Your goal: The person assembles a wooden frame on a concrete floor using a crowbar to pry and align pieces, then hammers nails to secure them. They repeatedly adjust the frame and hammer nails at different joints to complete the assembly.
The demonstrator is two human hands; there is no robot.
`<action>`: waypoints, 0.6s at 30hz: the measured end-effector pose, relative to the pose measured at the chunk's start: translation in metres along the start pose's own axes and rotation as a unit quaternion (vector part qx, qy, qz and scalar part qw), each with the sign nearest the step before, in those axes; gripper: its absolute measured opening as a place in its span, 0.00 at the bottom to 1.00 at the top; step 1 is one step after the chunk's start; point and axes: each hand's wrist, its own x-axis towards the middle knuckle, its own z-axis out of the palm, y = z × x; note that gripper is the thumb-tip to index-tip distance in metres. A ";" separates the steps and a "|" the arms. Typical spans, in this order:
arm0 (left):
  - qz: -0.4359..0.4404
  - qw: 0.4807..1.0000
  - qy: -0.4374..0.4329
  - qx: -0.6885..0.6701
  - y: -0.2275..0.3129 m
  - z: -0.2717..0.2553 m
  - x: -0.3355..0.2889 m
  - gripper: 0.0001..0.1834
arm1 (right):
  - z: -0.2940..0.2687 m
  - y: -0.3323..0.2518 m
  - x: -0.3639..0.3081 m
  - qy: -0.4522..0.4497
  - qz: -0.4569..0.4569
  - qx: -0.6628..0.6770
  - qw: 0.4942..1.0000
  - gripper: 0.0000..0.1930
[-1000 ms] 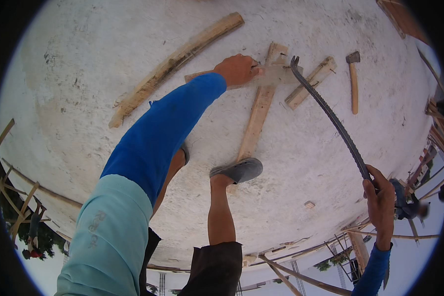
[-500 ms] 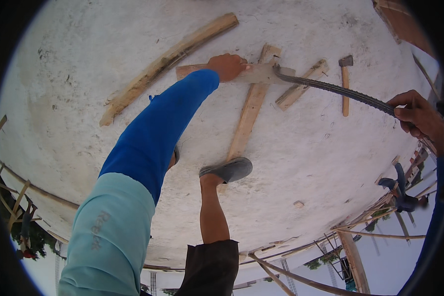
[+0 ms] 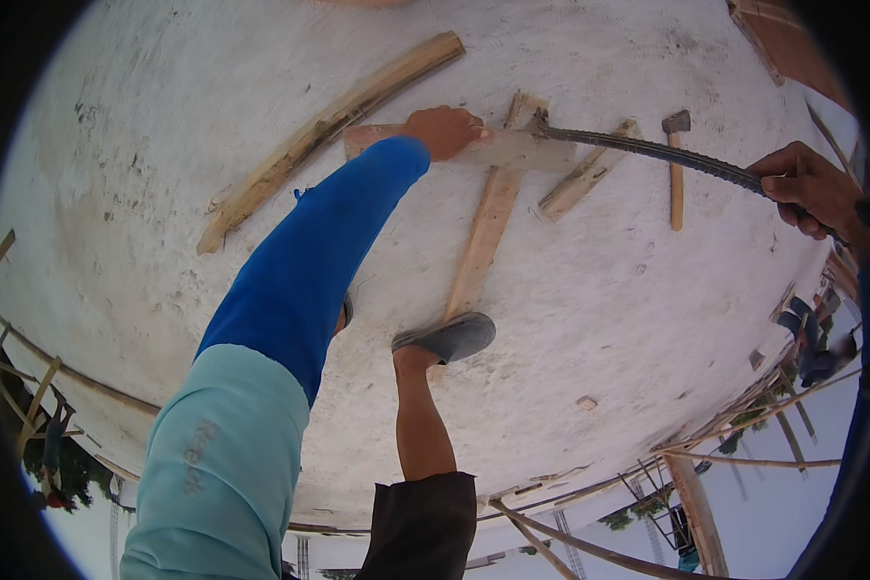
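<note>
My left hand (image 3: 443, 132) is closed on a short flat board (image 3: 532, 151), which lies crosswise over a longer wooden plank (image 3: 480, 237). At the right edge my right hand (image 3: 810, 188) grips a dark ribbed steel bar (image 3: 662, 152). The bar's bent far end touches the short board near where the two pieces cross; whether it hooks a nail there I cannot tell. My foot in a dark slipper (image 3: 449, 337) rests on the near end of the plank.
Right of the boards lie a short wood block (image 3: 590, 172) and a hatchet (image 3: 676, 174) with a wooden handle. A long timber (image 3: 333, 135) lies at the left. Poles (image 3: 590, 553) line the pale slab's near edge. Another person (image 3: 812, 338) is at the far right.
My right hand has shifted slightly left and up with the steel bar. The left hand stays on the board. The person at the far right has moved.
</note>
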 end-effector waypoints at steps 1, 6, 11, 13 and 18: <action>-0.005 1.000 -0.007 -0.007 -0.001 0.001 0.000 0.28 | 0.013 0.013 -0.008 0.020 -0.006 -0.006 1.000 0.20; 0.010 1.000 0.009 0.027 -0.004 0.005 0.005 0.29 | 0.124 0.057 -0.054 -0.009 -0.125 0.129 0.984 0.22; -0.046 0.996 -0.038 -0.066 -0.012 0.017 0.008 0.31 | 0.285 0.034 -0.085 0.113 -0.071 0.254 0.958 0.22; 0.011 0.998 0.040 -0.045 -0.018 0.025 0.004 0.31 | 0.314 0.033 -0.092 0.176 -0.110 0.221 0.953 0.22; 0.037 0.997 0.068 -0.031 -0.023 0.035 -0.002 0.33 | 0.348 0.011 -0.098 0.228 -0.088 0.202 0.948 0.22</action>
